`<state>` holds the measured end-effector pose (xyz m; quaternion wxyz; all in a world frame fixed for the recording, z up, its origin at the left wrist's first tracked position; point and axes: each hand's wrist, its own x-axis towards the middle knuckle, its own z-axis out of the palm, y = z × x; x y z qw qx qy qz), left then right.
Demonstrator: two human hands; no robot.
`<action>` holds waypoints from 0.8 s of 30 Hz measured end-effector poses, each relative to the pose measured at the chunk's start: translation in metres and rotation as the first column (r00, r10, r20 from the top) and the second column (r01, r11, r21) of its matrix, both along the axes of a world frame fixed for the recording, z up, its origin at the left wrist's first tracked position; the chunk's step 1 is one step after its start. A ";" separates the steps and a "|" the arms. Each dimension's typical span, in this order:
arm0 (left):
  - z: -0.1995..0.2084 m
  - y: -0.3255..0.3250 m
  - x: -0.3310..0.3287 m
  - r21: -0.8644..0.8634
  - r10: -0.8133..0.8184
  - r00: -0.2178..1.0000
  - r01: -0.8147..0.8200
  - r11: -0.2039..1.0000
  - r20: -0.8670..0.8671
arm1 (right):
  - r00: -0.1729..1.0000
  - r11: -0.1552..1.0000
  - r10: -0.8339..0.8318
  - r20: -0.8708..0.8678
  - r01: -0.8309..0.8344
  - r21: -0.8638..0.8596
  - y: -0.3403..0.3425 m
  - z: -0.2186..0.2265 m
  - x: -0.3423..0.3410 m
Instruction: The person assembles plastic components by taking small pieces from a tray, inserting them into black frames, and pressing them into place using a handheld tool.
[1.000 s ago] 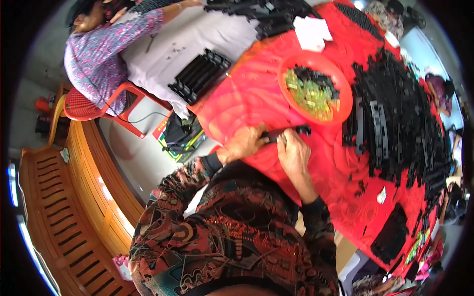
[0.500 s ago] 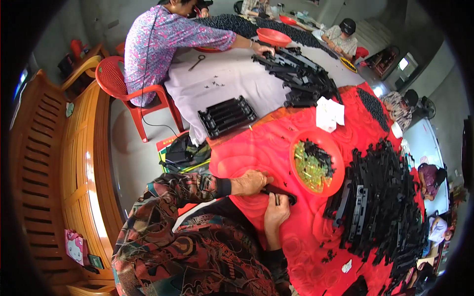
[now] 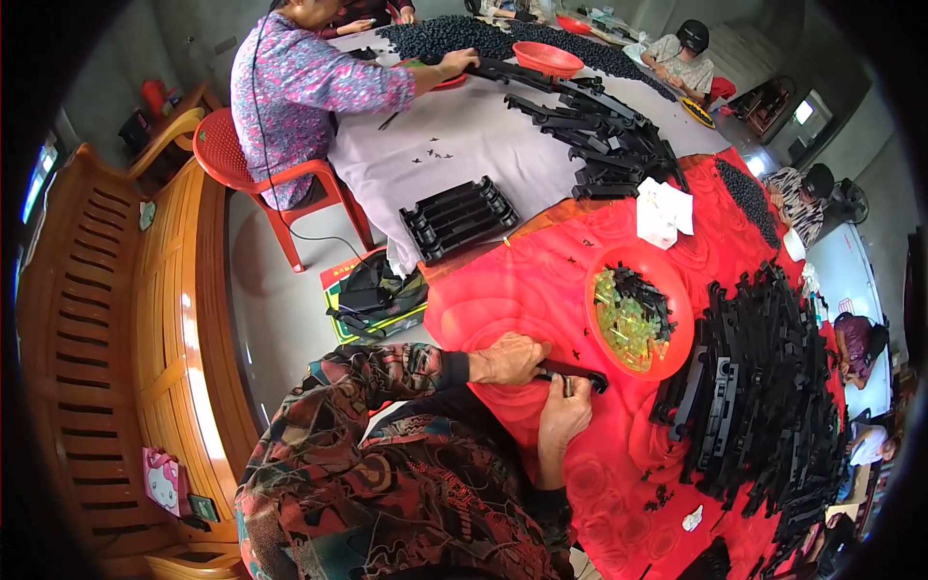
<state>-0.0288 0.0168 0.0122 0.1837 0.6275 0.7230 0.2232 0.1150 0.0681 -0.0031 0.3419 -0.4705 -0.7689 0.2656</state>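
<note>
Over the near edge of the red cloth, my left hand is closed round one end of a long, narrow black plastic part. My right hand grips the same part nearer its far end, thumb and fingers pinched together. A small dark bit shows at the right fingertips; whether it belongs to the part is unclear. Just beyond my hands stands a red bowl holding small yellow-green pieces and black pieces. A large heap of similar black parts lies to the right.
On the pale cloth sit a row of joined black parts and another heap. White paper lies behind the bowl. A co-worker sits far left on a red chair. A wooden bench stands left.
My view has shifted slightly, so the scene sits farther right. Both hands stay on the black part. The co-worker's hand has drawn back leftward from the far heap, now at a long black part.
</note>
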 end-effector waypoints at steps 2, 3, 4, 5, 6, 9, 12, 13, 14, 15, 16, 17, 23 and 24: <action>-0.007 -0.007 -0.005 0.000 0.030 0.999 -0.030 1.000 0.022 | 0.998 0.999 0.049 0.025 -0.050 0.009 -0.001 0.002 -0.005; -0.008 -0.003 -0.003 -0.007 0.005 1.000 -0.005 1.000 0.028 | 0.999 0.999 0.036 0.027 -0.037 0.007 0.000 0.001 -0.001; -0.010 0.001 -0.001 -0.013 -0.018 0.999 0.018 1.000 0.036 | 1.000 1.000 0.018 0.022 -0.018 0.008 0.001 -0.002 0.003; -0.013 0.005 -0.001 -0.013 -0.036 0.999 0.036 0.999 0.032 | 0.999 1.000 -0.009 -0.045 0.010 0.019 0.002 -0.007 0.005; -0.012 0.002 -0.001 -0.005 -0.030 0.998 0.031 1.000 0.062 | 0.995 1.000 -0.007 -0.101 0.010 0.028 0.001 -0.010 0.006; -0.011 -0.004 -0.001 0.006 -0.020 0.995 0.019 1.000 0.098 | 0.987 1.000 -0.002 -0.159 0.003 0.009 -0.003 -0.011 0.001; -0.012 -0.003 -0.004 0.042 -0.028 0.995 0.024 0.999 0.092 | 0.986 0.999 0.002 -0.166 0.004 0.032 -0.004 -0.009 0.001; -0.011 -0.003 -0.003 0.072 -0.039 0.996 0.033 0.997 0.086 | 0.987 1.000 0.002 -0.159 0.003 0.029 -0.005 -0.007 0.001; -0.010 -0.003 -0.002 0.068 -0.038 0.995 0.032 0.997 0.093 | 0.988 0.998 0.000 -0.152 0.010 0.065 -0.007 -0.003 0.001; -0.005 -0.002 -0.002 0.077 -0.035 0.995 0.028 0.997 0.093 | 0.989 0.995 -0.007 -0.147 0.022 0.102 -0.008 0.002 0.001; -0.001 -0.002 -0.001 0.086 -0.031 0.995 0.023 0.996 0.093 | 0.990 0.995 -0.011 -0.144 0.025 0.099 -0.009 0.006 0.001; 0.000 -0.003 0.001 0.084 -0.034 0.995 0.026 0.996 0.096 | 0.991 0.988 -0.006 -0.136 0.027 0.152 -0.009 0.009 0.002; -0.008 -0.005 0.008 0.111 0.031 0.989 -0.047 0.993 0.141 | 0.993 0.980 0.016 -0.114 0.007 0.198 -0.009 0.010 0.002; -0.008 -0.006 0.009 0.130 0.040 0.988 -0.060 0.990 0.148 | 0.994 0.981 0.013 -0.108 0.008 0.194 -0.009 0.008 0.002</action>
